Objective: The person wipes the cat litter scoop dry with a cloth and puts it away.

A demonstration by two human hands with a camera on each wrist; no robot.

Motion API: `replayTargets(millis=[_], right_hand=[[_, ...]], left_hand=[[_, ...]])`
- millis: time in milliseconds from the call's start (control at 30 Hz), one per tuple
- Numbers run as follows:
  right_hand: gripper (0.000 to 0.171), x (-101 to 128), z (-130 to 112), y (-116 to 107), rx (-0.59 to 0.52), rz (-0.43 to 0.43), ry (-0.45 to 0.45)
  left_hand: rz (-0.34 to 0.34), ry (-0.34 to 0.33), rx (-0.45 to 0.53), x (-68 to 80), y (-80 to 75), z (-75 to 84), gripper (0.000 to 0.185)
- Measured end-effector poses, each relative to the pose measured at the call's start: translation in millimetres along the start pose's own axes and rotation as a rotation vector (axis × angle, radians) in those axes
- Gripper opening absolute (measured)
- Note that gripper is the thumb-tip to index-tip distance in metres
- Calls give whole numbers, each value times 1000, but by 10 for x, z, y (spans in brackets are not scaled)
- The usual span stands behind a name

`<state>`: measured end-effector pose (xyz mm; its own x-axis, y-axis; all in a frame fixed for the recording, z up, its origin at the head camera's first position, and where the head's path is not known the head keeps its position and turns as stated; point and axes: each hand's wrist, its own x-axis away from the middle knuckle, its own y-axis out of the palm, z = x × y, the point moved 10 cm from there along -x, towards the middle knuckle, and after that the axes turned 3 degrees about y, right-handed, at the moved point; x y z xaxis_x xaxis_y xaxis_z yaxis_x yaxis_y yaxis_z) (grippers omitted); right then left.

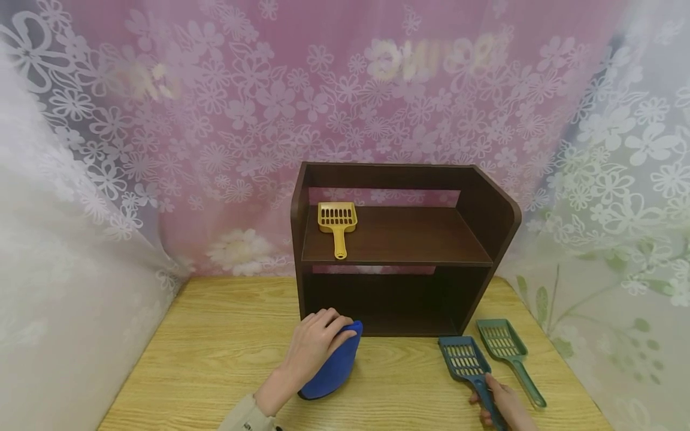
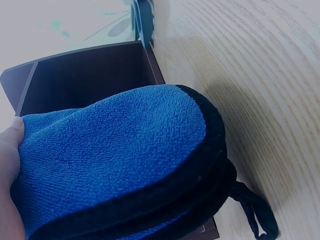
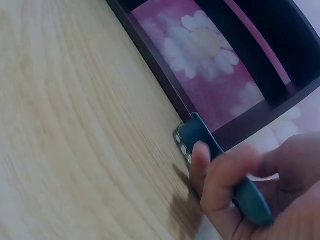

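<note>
My left hand (image 1: 318, 338) pinches the upper end of a folded blue towel (image 1: 335, 366) in front of the shelf. In the left wrist view the towel (image 2: 120, 145) shows black edging and a small hanging loop; my thumb presses on its end. Over at the right, my right hand (image 1: 504, 402) grips the handle of a blue slotted litter scoop (image 1: 465, 358). The scoop's head is close to the shelf's front right corner. Beside it a green litter scoop (image 1: 504, 341) lies on the table. A yellow litter scoop (image 1: 338, 216) rests on the upper shelf board, at its left.
A dark brown two-tier shelf (image 1: 399, 233) stands at the back of the wooden table (image 1: 226, 335). Its side panels and front edges rise close to both hands. Flowered curtains (image 1: 242, 120) hang behind the table and along both sides.
</note>
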<state>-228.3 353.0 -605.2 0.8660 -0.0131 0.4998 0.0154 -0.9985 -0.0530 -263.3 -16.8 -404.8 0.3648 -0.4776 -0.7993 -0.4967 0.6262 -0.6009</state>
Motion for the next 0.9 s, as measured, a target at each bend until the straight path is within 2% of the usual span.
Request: replayTargets(millis=[67,167,267,467,667,900], right_hand=[[60,-3,2,41,-24,-87,-6],[58,5,13,91,-65,-138,17],[57,21,-22,132,-50,-150,13],[58,24,-219,273,70,-162,-62],[56,20,-380,447,65,-120,-98],[58,1,-569,697,76,-154,-143]], left_hand=[[0,-1,-5,-1,-3,-2,16],[-4,-4,-10,-2,-4,-8,16],[-5,-8,-8,-7,-7,-17,16],[4,-9,-8,-17,-21,-37,15],[0,-11,-23,-18,-28,-36,15],[-44,-40,-32,-16,-11,-54,15]])
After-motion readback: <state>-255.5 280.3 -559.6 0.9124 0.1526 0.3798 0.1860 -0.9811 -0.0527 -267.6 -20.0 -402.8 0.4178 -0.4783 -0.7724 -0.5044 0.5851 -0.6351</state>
